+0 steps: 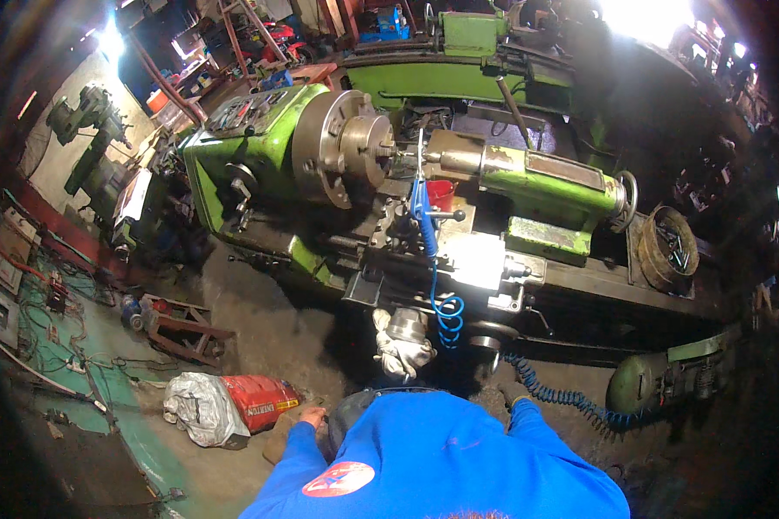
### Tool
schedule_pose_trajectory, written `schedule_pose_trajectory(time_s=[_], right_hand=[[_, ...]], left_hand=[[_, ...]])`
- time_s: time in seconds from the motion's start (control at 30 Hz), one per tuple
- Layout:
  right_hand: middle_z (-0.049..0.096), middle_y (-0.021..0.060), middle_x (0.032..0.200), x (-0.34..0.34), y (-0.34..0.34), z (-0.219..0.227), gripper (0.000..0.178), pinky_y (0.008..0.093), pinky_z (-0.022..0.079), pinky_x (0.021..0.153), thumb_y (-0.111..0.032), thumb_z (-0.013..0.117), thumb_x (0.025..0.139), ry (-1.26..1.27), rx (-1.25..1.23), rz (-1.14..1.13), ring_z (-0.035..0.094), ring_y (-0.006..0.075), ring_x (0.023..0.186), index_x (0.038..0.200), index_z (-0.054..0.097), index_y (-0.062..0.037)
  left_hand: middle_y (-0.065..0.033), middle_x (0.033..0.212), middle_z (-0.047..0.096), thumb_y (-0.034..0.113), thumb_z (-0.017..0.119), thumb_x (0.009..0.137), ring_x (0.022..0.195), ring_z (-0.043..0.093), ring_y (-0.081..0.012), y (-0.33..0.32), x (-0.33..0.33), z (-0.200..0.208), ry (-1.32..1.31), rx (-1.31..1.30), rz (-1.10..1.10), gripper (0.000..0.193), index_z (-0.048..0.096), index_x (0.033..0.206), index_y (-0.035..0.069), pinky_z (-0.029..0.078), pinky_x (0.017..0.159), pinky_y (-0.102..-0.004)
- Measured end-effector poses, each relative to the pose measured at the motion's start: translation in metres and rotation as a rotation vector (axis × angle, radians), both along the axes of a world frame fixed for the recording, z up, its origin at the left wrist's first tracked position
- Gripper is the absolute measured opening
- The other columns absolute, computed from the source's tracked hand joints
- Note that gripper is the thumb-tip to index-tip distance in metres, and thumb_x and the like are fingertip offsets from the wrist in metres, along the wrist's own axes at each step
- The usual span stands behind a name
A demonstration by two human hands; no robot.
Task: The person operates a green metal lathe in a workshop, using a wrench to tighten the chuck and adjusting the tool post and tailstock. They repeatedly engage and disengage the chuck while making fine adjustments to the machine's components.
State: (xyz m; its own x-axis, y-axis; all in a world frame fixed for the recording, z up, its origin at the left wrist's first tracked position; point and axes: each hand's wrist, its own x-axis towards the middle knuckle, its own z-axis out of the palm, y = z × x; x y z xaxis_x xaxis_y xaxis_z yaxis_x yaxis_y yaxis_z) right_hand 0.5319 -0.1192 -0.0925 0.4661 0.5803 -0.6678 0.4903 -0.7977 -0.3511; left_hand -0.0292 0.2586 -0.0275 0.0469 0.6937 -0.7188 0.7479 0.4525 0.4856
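Observation:
My left hand [314, 418] hangs low on the left, beside a dark rounded object [348, 413]; its fingers are too small to read. On the right, my right hand [512, 398] is in shadow near a dark blue coiled hose [571, 405], its fingers unclear. In front of me stands a green lathe [268, 138] with a large steel chuck [325, 147]. A blue air gun [420, 199] hangs at its carriage, trailing a bright blue coiled hose [448, 324]. Below that, a whitish rag [402, 355] drapes a metal cylinder [407, 325].
A red and white sack [255, 402] lies on the floor at left, near a rusty metal frame [186, 333]. At the lathe's right end sits a round bin [666, 246] of metal pieces. A green motor-like unit [636, 385] stands lower right. Another green machine [441, 78] is behind.

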Motion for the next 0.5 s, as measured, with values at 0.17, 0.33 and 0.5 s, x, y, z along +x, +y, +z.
schedule_pose_trajectory(time_s=[0.17, 0.33, 0.5], right_hand=[[0.076, 0.0211, 0.112, -0.003, -0.020, -0.046, 0.036, 0.0473, 0.061, 0.080, -0.030, 0.049, 0.105, -0.154, -0.045, 0.011, 0.077, 0.0350, 0.095, 0.132, 0.071, -0.0206], [0.076, 0.0224, 0.109, -0.017, 0.011, 0.013, 0.044, 0.0479, 0.061, 0.078, -0.036, 0.055, 0.101, -0.125, 0.130, -0.109, 0.077, 0.0342, 0.093, 0.132, 0.069, -0.0076], [0.077, 0.0212, 0.107, -0.056, -0.014, -0.025, 0.053, 0.0509, 0.059, 0.068, -0.042, 0.060, 0.099, -0.100, -0.036, -0.457, 0.077, 0.0336, 0.087, 0.131, 0.068, -0.0003]], left_hand=[[-0.0134, 0.094, 0.073, 0.036, 0.058, 0.107, 0.075, 0.069, -0.0241, -0.001, -0.043, -0.014, 0.243, -0.093, -0.665, 0.036, 0.074, 0.110, 0.004, 0.057, 0.060, -0.0407], [-0.0105, 0.090, 0.074, 0.040, 0.054, 0.108, 0.074, 0.069, -0.0262, 0.055, -0.011, -0.005, 0.286, -0.121, -0.655, 0.039, 0.075, 0.109, 0.008, 0.055, 0.061, -0.0439], [-0.0059, 0.101, 0.076, 0.035, 0.070, 0.102, 0.084, 0.071, -0.0185, 0.121, 0.010, -0.060, -0.211, 0.058, -0.496, 0.032, 0.076, 0.115, 0.007, 0.058, 0.070, -0.0368]])
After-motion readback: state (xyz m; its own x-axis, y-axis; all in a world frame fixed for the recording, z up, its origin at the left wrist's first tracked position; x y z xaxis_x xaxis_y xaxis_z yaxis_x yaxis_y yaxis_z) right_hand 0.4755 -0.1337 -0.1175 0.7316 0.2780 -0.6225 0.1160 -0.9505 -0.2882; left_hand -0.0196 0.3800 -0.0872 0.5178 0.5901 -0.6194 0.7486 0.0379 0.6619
